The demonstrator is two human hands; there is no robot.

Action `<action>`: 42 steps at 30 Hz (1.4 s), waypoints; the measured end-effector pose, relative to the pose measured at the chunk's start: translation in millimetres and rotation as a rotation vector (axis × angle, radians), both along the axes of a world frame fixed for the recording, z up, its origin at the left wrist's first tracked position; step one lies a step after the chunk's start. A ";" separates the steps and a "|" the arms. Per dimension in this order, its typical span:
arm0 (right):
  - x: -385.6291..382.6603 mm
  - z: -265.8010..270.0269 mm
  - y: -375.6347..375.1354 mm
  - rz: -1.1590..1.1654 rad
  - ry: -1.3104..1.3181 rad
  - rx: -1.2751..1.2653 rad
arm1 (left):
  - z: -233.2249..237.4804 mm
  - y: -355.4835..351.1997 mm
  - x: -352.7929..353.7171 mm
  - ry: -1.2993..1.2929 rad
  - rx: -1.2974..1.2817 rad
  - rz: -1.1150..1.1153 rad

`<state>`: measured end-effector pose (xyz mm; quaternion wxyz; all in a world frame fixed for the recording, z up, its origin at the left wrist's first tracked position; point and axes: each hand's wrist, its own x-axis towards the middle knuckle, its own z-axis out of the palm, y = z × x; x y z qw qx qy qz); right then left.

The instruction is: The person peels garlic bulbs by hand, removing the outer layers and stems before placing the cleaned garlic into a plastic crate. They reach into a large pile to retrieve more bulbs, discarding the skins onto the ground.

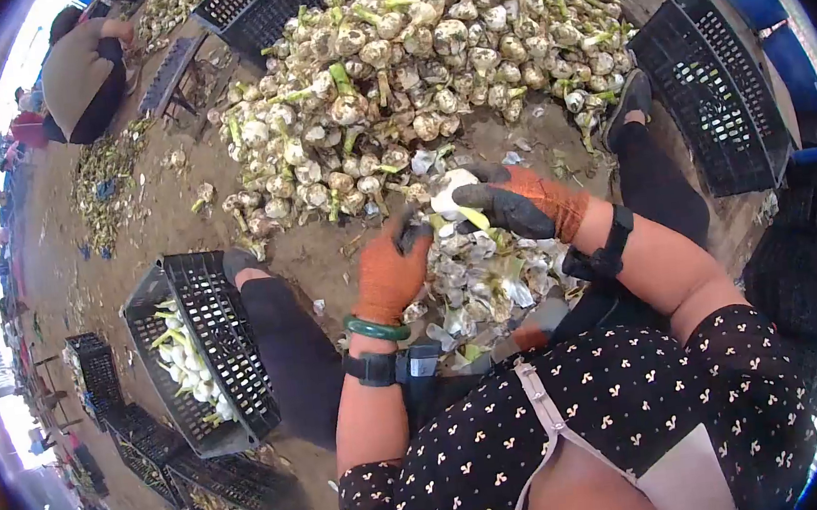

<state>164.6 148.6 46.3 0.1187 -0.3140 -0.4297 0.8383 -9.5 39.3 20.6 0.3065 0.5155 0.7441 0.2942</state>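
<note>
My right hand (pixel 526 202), in an orange glove with dark coated fingers, grips a white garlic bulb (pixel 452 195) whose short yellow-green stem points down. Close to the bulb on its left is my left hand (pixel 395 264), gloved the same way, its fingers curled in. Whatever those fingers hold, if anything, is hidden. Just ahead lies a large heap of soil-stained garlic bulbs (pixel 447 45). Peeled skins and scraps (pixel 489 277) cover the ground below my hands, between my legs.
A black plastic crate (pixel 240 340) with cleaned white garlic in it stands by my left leg. Another black crate (pixel 713 93) tilts beyond my right foot. More crates (pixel 136 439) line the lower left. Another person (pixel 81 75) crouches at the upper left near a low bench (pixel 173 76).
</note>
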 end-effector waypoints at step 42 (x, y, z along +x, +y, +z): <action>12.4 -22.3 -3.0 0.148 -0.041 0.587 | -15.2 -1.2 6.2 -0.498 0.024 0.151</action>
